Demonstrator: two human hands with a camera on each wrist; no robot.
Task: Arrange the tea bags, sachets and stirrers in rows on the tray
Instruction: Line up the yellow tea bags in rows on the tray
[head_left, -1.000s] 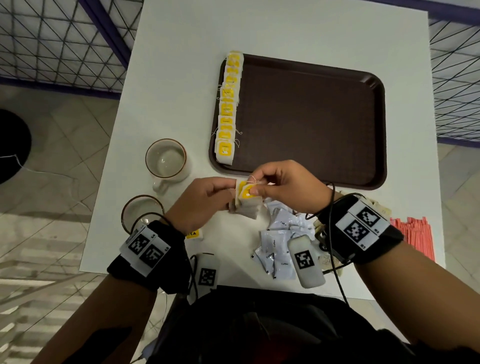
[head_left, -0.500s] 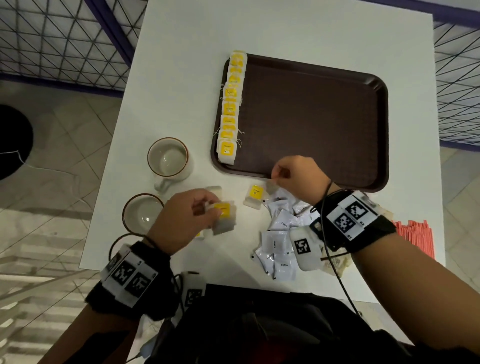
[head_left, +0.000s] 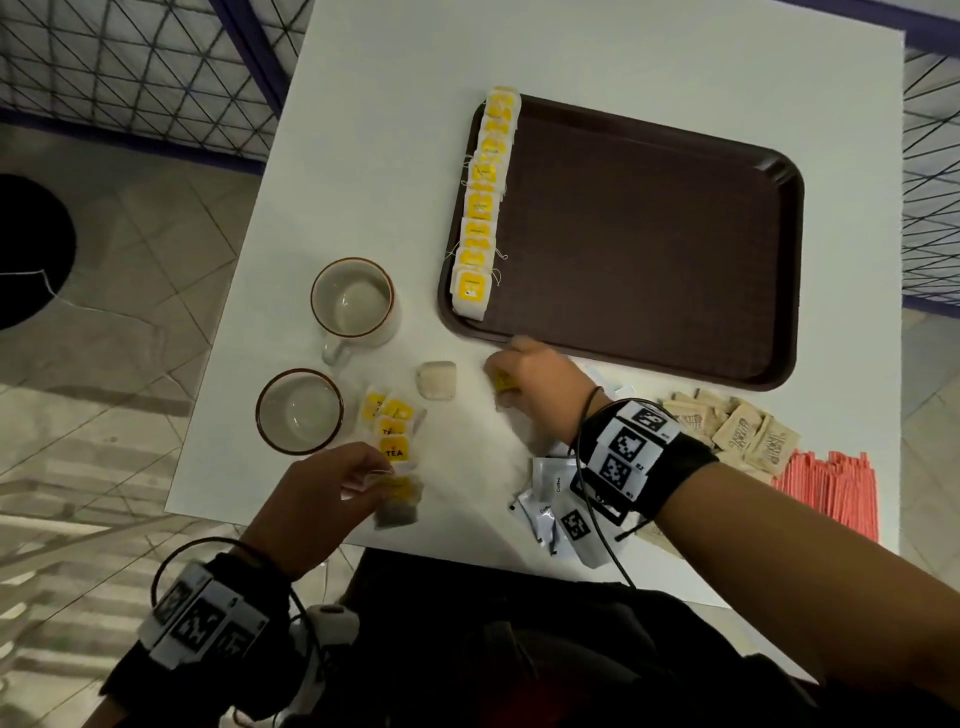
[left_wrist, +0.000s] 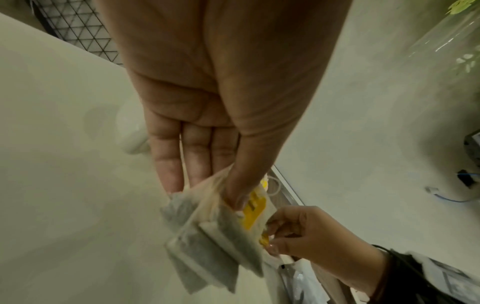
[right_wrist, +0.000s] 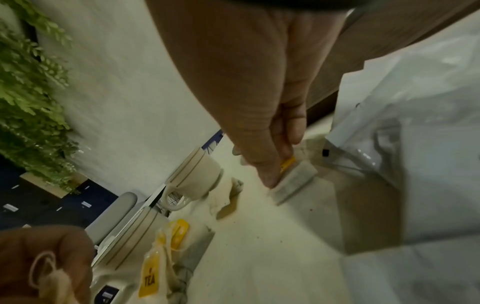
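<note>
Pinching a single tea bag (head_left: 503, 383) off the worktop (head_left: 363, 156) just below the tray (head_left: 649, 234), the right hand (head_left: 540, 379) risks snagging loose strings, while the left hand (head_left: 311, 499) pinches several bags (left_wrist: 213, 232) that could slip.

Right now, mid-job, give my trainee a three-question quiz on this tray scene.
1. True or false: the row of tea bags lies along the left edge of the tray.
2. What does the left hand hold? A) red stirrers B) a bunch of tea bags C) a mug
3. Fill in: the right hand pinches a single tea bag on the table, just off the tray's ____ edge.

Key: 1 true; 2 B; 3 near.
</note>
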